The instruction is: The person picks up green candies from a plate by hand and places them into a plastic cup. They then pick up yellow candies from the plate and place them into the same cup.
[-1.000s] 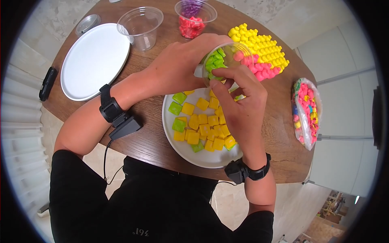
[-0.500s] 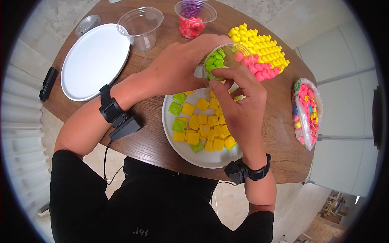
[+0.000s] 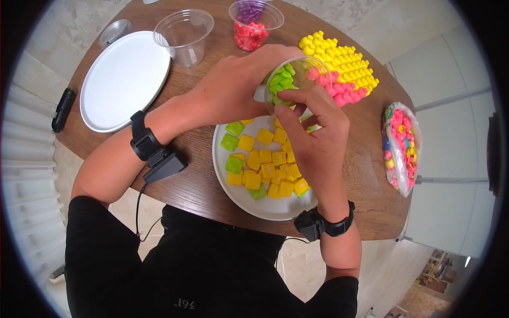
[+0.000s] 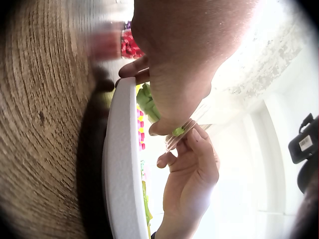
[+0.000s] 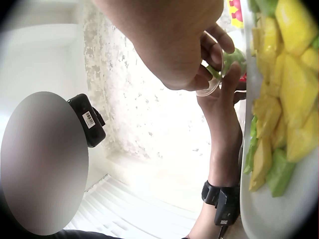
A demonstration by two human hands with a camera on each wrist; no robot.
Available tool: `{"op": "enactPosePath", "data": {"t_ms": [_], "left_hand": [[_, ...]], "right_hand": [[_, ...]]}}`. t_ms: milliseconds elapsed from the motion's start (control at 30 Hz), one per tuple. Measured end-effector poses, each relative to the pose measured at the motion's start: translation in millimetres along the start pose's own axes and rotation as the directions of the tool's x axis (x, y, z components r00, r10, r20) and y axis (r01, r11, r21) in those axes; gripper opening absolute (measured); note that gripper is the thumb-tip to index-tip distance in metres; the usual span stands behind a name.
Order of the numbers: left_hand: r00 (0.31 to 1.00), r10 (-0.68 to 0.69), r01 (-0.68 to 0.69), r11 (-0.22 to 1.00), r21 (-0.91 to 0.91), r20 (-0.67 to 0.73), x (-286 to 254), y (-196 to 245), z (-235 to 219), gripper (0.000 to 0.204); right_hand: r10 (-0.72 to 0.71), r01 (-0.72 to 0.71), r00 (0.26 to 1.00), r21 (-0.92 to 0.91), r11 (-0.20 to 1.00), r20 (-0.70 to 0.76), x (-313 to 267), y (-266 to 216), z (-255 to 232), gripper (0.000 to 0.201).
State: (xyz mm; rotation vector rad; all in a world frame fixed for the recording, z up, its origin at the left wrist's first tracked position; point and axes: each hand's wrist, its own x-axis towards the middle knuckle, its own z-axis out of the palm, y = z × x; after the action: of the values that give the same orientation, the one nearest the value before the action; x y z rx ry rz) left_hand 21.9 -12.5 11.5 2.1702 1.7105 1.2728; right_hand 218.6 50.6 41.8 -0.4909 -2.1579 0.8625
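Note:
Tilted over the near white plate [image 3: 254, 211], a clear plastic cup [image 3: 303, 79] holds several green pieces [image 3: 281, 80]. My left hand [image 3: 241, 79] grips the cup around its side, its fingertips mostly hidden behind it. My right hand [image 3: 322, 130] reaches in at the cup's rim, where thumb and index finger pinch a small green piece [image 5: 214, 72]. Below both hands, the plate carries many flat yellow squares [image 3: 265, 136] and some green squares [image 3: 229, 141], a few overlapping. The right forearm hides part of the plate.
A second white plate [image 3: 124, 82] lies at the left, beside a clear cup [image 3: 188, 50] and a round lid [image 3: 115, 32]. Behind stands a cup of red pieces [image 3: 250, 37]. Yellow knobbed pieces [image 3: 339, 58] and a bag of coloured pieces [image 3: 403, 143] are at the right.

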Motion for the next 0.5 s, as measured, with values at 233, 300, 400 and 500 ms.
{"op": "enactPosePath", "data": {"t_ms": [233, 300, 400, 500], "left_hand": [[1.000, -0.005, 0.005, 1.000, 0.008, 0.001, -0.1, 0.1, 0.5, 0.092], [1.000, -0.001, 0.001, 1.000, 0.012, -0.003, -0.1, 0.0, 0.6, 0.091], [1.000, 0.001, -0.001, 1.000, 0.012, -0.003, 0.0, 0.2, 0.4, 0.091], [1.000, -0.001, 0.001, 1.000, 0.014, -0.002, 0.1, 0.6, 0.0, 0.092]], "right_hand": [[0.001, -0.001, 1.000, -0.008, 1.000, 0.006, 0.2, -0.2, -0.5, 0.015], [-0.002, 0.002, 1.000, -0.012, 1.000, 0.007, 0.3, -0.2, -0.5, 0.015], [0.003, -0.003, 1.000, -0.008, 1.000, 0.006, 0.2, -0.6, -0.7, 0.015], [0.001, -0.001, 1.000, -0.013, 1.000, 0.007, 0.0, 0.1, -0.4, 0.015]]}}
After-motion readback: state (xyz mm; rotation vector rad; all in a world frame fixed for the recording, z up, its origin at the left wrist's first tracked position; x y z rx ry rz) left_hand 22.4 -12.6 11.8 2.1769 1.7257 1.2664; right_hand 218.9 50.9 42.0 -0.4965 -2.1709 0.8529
